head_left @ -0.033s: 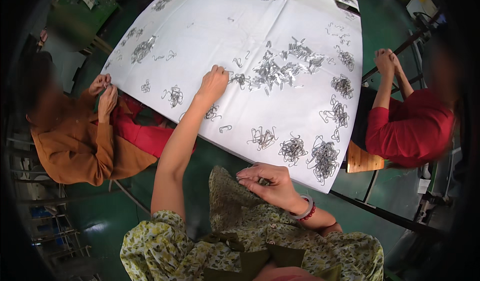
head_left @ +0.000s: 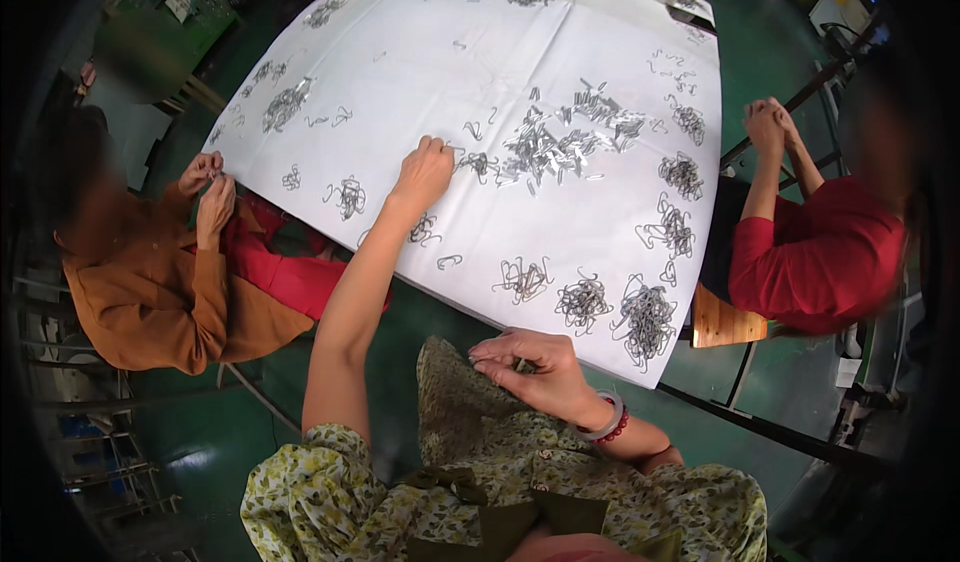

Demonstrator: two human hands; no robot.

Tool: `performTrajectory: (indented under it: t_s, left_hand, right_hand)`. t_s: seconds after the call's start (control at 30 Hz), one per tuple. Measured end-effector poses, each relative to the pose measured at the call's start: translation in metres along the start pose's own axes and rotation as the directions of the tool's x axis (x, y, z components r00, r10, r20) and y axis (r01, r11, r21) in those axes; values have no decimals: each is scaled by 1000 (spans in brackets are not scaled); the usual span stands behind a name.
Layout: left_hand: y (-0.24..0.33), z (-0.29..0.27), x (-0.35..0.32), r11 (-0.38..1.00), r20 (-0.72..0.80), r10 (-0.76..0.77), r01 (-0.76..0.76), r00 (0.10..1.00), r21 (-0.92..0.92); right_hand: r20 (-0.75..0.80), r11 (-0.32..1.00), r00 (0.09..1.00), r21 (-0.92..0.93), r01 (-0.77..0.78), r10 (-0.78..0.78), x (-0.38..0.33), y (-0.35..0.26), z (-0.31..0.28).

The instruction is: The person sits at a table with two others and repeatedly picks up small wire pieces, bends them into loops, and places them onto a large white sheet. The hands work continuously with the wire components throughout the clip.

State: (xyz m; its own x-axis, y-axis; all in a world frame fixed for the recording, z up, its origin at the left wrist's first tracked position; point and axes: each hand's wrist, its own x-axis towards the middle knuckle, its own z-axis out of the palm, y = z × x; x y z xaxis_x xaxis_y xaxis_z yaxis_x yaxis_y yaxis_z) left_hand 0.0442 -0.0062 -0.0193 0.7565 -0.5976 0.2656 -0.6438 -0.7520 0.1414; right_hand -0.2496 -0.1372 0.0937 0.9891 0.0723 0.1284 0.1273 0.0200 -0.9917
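My left hand (head_left: 427, 174) is stretched over the white-covered table (head_left: 400, 87), its fingers curled together. Its fingertips are beside a small pile of bent wire hooks (head_left: 479, 166); whatever they pinch is too small to make out. Further right lies a heap of short, shiny metal pieces (head_left: 560, 144). My right hand (head_left: 535, 367) is above my lap, off the table's near edge, thumb and fingertips pressed together. Something small seems to be in that pinch, but its kind does not show. A pale bangle and a red bead bracelet circle the right wrist.
Tangled hook piles (head_left: 645, 320) line the table's near right side, with more along the left. A person in a brown top (head_left: 150, 307) works with both hands at the left edge. Another in red (head_left: 800, 262) sits at the right, hands joined. A wooden stool (head_left: 728, 324) stands there.
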Motion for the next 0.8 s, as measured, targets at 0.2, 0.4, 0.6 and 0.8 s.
performTrajectory:
  t_s: [0.2, 0.4, 0.6, 0.8]
  left_hand:
    - [-22, 2, -6, 916, 91, -224, 242, 970, -319]
    - [4, -40, -18, 620, 369, -320, 487, 873, -615]
    - [72, -110, -84, 182, 252, -224, 295, 941, -938]
    - [144, -167, -194, 288, -73, -121, -35, 990, -957]
  right_hand:
    - [33, 999, 999, 31, -34, 33, 0, 2, 2]
    - [-26, 992, 998, 111, -53, 57, -11, -3, 6]
    - [-79, 975, 988, 191, -113, 130, -16, -1, 7]
    - [-130, 949, 986, 309, -60, 104, -22, 7, 15]
